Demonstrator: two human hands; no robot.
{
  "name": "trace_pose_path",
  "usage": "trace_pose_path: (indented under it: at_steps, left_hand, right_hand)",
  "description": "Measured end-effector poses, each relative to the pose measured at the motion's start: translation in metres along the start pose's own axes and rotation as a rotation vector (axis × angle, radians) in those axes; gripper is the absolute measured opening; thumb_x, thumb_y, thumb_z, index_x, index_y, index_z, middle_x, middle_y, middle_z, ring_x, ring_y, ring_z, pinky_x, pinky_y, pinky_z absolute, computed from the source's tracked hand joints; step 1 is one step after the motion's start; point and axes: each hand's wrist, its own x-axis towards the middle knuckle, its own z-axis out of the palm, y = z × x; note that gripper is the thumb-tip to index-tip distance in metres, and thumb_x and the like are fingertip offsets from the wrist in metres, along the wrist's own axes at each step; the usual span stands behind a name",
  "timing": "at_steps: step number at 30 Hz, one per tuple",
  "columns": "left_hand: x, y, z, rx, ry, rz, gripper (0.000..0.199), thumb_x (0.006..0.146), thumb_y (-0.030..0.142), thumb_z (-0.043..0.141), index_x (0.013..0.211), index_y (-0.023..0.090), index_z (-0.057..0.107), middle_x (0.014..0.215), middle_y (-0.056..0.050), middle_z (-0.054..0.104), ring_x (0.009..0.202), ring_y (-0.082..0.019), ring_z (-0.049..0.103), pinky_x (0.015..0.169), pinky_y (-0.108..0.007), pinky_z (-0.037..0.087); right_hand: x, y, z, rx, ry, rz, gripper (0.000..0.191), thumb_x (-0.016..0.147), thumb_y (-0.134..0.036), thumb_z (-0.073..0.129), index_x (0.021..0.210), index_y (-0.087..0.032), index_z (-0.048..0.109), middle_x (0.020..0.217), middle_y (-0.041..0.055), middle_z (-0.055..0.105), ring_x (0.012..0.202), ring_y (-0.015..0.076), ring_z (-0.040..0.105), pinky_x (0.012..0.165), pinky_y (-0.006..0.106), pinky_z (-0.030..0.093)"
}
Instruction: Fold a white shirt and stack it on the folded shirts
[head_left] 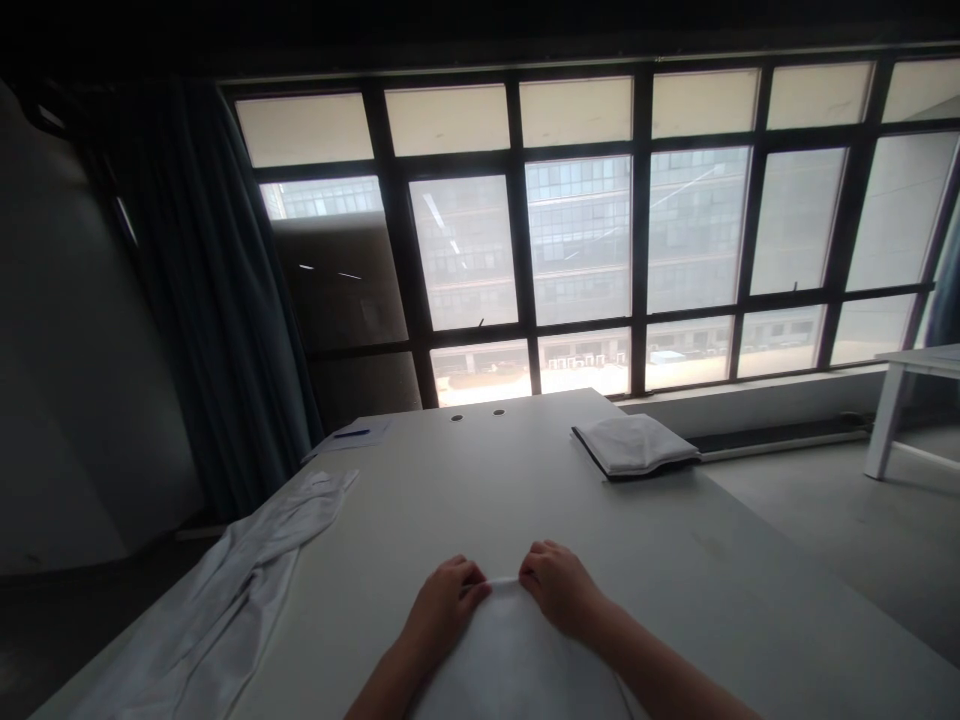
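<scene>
- I'm facing a wide bank of black-framed windows [641,250], daylight coming through, a pale multi-storey building [577,190] outside.
- Dark blue curtain [217,300] hanging on my left, next to a shadowy wall [67,350].
- Long white table [442,480] running from me toward the windows.
- Off right, a second white table [889,415] standing on grey floor [810,520].

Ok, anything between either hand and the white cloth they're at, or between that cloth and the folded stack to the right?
Nothing between: left hand and right hand both pinch the white cloth at its far edge. Toward the folded stack, only the right hand itself intervenes; no other object shows.
</scene>
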Motion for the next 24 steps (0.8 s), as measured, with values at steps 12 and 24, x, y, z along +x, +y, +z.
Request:
trace_pose_path:
  at_steps: [12, 24]
  left_hand:
    - [-0.001, -0.020, -0.004, -0.041, -0.012, -0.010, 0.023, 0.086, 0.044, 0.062, 0.081, 0.022, 0.068, 0.090, -0.003, 0.069, 0.085, -0.020, 0.062, 0.077, -0.027, 0.040]
    - [-0.008, -0.077, -0.050, -0.188, -0.206, 0.010, 0.040, 0.080, 0.056, 0.068, 0.084, 0.017, 0.071, 0.079, 0.000, 0.065, 0.076, -0.017, 0.056, 0.068, -0.025, 0.042]
  right_hand:
    - [0.005, 0.064, -0.029, 0.157, -0.164, 0.128, 0.020, 0.081, -0.034, 0.067, 0.090, -0.020, 0.079, 0.086, 0.0053, 0.077, 0.077, 0.0188, 0.066, 0.068, 0.026, 0.044]
    - [0.001, 0.094, -0.050, 0.339, -0.273, 0.126, 0.027, 0.073, -0.034, 0.072, 0.094, -0.019, 0.077, 0.080, 0.0002, 0.072, 0.070, 0.0141, 0.059, 0.059, 0.022, 0.040]
